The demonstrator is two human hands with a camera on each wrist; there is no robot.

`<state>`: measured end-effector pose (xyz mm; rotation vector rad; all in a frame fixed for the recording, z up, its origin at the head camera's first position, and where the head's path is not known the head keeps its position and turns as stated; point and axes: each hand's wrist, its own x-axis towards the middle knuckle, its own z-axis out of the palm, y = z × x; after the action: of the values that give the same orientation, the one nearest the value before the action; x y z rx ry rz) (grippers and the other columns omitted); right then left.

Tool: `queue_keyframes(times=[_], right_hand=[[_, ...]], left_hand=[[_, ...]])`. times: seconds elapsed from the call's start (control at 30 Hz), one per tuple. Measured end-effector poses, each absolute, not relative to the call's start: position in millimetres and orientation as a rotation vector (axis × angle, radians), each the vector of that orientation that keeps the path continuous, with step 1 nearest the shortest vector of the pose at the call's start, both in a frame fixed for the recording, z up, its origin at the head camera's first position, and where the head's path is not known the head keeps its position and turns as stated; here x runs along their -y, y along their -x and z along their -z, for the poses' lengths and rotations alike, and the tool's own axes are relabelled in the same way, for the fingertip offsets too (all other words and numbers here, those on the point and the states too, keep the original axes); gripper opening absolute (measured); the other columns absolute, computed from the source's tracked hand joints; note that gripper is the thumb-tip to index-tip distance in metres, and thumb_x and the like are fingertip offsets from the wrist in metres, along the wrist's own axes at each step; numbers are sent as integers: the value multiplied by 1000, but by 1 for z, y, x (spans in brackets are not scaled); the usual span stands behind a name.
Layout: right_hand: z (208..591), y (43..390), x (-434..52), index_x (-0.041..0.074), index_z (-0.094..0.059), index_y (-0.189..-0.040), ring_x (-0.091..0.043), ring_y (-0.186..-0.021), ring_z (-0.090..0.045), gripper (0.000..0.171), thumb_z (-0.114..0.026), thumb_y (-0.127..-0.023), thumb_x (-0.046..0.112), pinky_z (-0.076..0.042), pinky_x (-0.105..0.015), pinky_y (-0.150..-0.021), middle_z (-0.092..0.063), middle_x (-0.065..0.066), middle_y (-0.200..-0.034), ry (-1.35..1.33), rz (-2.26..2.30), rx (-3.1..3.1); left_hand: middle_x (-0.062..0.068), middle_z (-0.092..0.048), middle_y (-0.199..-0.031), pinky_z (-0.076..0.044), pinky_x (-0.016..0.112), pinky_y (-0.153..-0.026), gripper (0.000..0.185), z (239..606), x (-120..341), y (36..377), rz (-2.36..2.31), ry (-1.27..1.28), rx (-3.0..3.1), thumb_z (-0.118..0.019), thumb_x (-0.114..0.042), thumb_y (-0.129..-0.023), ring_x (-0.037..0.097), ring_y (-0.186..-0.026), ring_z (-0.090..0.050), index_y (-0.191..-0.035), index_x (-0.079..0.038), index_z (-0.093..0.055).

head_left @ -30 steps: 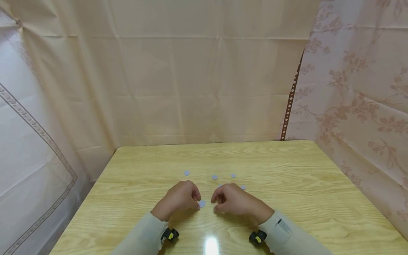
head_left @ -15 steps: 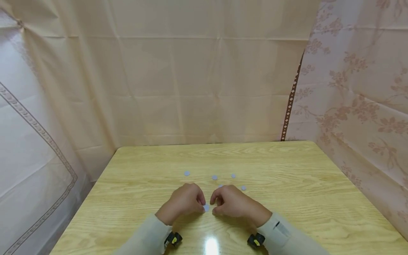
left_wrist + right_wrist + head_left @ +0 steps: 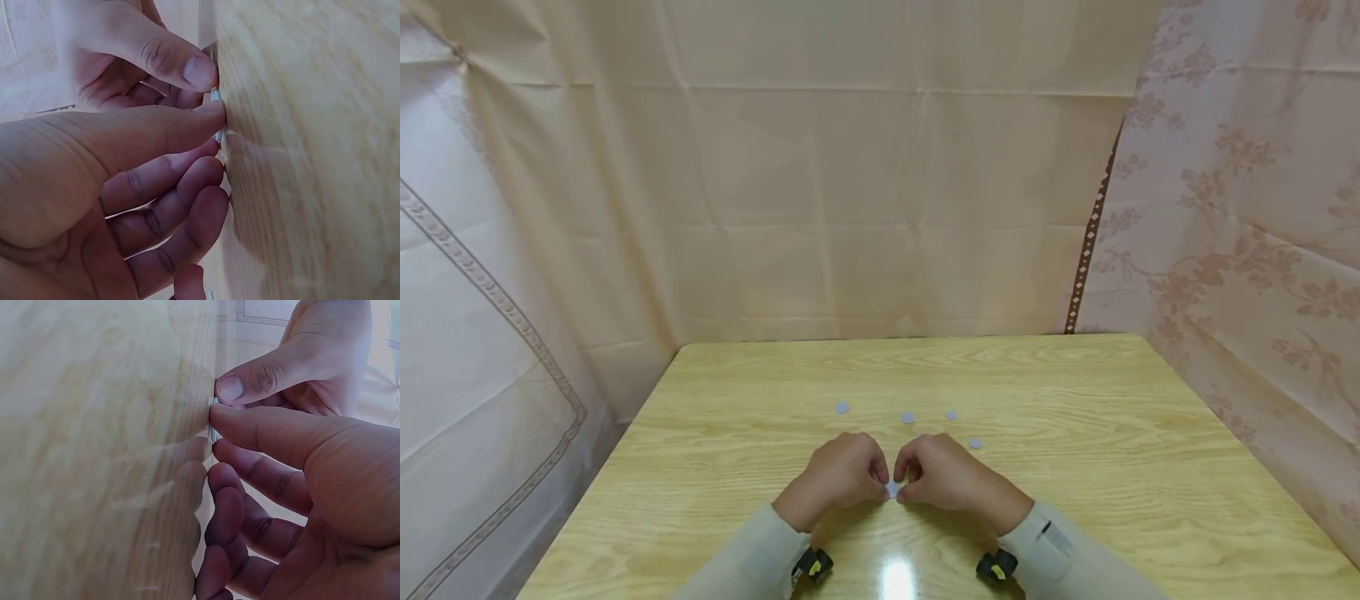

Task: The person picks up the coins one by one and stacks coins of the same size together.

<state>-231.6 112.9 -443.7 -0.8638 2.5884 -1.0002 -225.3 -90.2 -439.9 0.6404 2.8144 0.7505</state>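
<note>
Both hands meet at the middle of the wooden table (image 3: 1120,467), fingers curled. A small grey round disc (image 3: 891,490) lies flat on the wood between them. My left hand (image 3: 872,477) has its thumb tip on the disc (image 3: 216,95), with the forefinger just under it. From the other side my right hand (image 3: 907,478) pinches the same disc (image 3: 213,400) with its thumb tip. In the left wrist view my left hand (image 3: 209,128) fills the frame; in the right wrist view my right hand (image 3: 215,428) does. Most of the disc is hidden by the thumbs.
More grey discs lie loose just beyond the hands: one at the left (image 3: 842,407), two in the middle (image 3: 907,417) (image 3: 951,414), one at the right (image 3: 975,443). Draped cloth walls (image 3: 880,208) close off the table's far edge and both sides.
The left hand has slid the disc to the right and nearer to me. The right hand has closed in, and now both thumbs meet on the disc.
</note>
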Motion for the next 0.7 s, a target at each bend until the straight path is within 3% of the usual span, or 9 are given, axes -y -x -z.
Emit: queue_keyframes(times=[0.7], right_hand=[[448,235,-111,13,-76,-91,-4,-55,-52,14,-84,-82,6,-43,-20,-52,-63,6,-65,852,1033,-2563]], left_hand=[[-15,-61,-65,-45,26,-55,23,441,90,224,-765,-629,-2818,-92,-17,-73,5,-60,-54,-69,-23,-71]])
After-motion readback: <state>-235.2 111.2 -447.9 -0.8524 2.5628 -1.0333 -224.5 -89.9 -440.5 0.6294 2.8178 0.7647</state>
